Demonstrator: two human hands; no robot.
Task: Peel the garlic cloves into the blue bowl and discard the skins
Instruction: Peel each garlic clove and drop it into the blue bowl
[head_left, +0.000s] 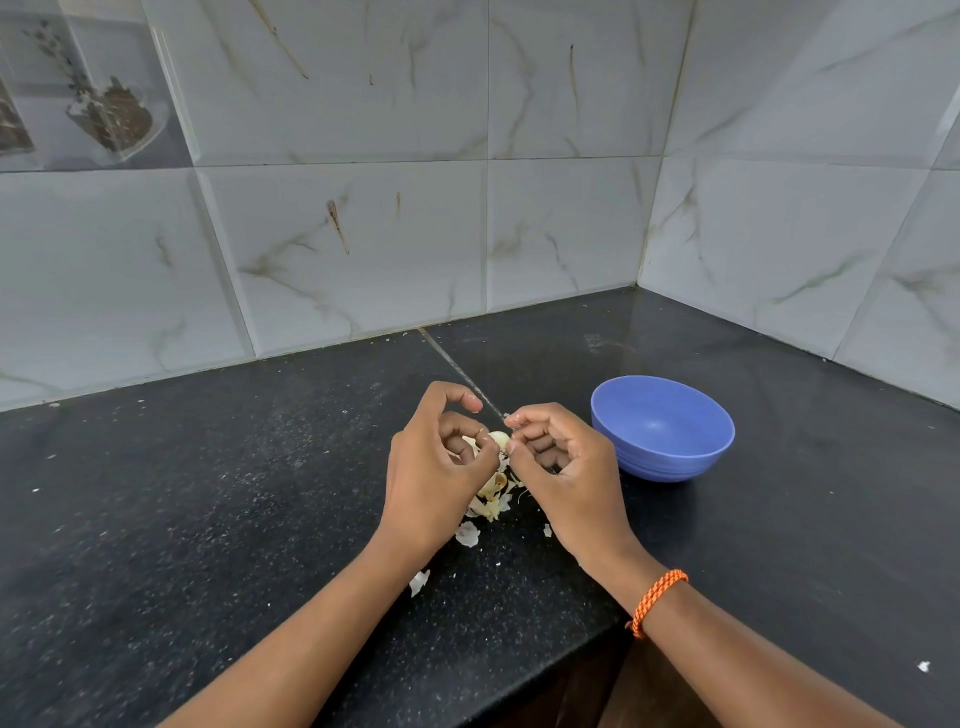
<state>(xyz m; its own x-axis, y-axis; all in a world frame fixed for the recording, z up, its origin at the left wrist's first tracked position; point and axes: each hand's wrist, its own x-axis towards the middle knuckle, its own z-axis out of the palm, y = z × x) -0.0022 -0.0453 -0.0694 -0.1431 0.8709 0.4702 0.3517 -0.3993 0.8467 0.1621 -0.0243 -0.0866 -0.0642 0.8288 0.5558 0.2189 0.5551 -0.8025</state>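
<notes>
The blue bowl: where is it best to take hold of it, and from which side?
Grip the blue bowl at its near-left rim, coming from the left where the hands work. It stands upright and open on the counter, so the thin rim is easy to pinch.

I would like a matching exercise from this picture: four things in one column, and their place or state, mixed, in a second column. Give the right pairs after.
Things:
1. blue bowl
2. garlic clove
3. garlic skins
4. orange bracelet

Places or states:
A. on the right wrist
B. loose on the black counter, under the hands
C. pinched by the left hand
D. standing empty, right of the right hand

Pairs: 1-D, 2-C, 3-B, 4-A
</notes>
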